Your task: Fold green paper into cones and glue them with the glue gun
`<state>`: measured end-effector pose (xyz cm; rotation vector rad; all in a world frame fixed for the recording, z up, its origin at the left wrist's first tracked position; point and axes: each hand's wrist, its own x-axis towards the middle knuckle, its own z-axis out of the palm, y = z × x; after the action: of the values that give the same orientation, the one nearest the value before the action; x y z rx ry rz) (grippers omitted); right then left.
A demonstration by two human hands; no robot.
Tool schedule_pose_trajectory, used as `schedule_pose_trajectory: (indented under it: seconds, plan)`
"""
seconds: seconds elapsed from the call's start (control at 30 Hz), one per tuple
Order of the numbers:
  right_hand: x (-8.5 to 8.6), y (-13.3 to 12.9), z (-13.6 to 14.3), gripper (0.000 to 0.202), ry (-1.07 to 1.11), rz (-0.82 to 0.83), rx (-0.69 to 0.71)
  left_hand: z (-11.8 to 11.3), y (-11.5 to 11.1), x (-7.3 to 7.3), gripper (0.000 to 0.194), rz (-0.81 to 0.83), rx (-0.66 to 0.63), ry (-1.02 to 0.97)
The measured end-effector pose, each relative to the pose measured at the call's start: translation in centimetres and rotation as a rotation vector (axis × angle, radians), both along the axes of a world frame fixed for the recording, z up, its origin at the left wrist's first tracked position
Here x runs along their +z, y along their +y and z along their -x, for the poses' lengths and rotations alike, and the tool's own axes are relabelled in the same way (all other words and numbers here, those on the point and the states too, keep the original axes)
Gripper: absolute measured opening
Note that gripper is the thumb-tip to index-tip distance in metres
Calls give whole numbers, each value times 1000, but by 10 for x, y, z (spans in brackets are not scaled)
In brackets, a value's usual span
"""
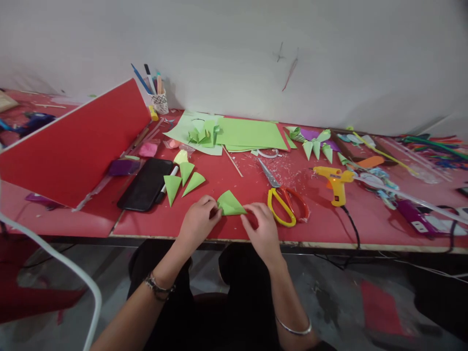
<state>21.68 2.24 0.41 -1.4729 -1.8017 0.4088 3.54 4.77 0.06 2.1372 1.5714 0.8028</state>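
The left forearm [135,312] enters from the lower left and extends forward and inward; the right forearm [292,302] extends forward and inward from the opposite side. Both are bare. The left hand [199,219] and right hand [263,229] face each other at nearly equal reach, near one another but not touching. Backs of the hands are directed mainly upward. The left hand's fingers are bent, with thumb and index finger brought together in a pinch. The right hand's fingers curve inward, its thumb set nearer the body (a small gap shows between thumb and palm), its fingertips lightly pinching.
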Motion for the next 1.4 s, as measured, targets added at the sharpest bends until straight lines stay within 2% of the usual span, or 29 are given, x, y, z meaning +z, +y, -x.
schedule_pose_trajectory:
  seconds: [0.13, 0.47, 0.8, 1.4]
  plan:
    - [0, 2, 6, 14, -154, 28, -15, 1, 1, -1, 18, -9, 16, 4]
    - [-2, 7, 12, 16, -167, 12, -99, -2, 1, 4, 21, 22, 27, 53]
    - [-2, 14, 3, 10, -103, 60, 6, -3, 2, 5, 22, 25, 12, 80]
    - [-3, 19, 3, 13, -135, 79, -3, -4, 2, 7, 21, 30, 8, 76]
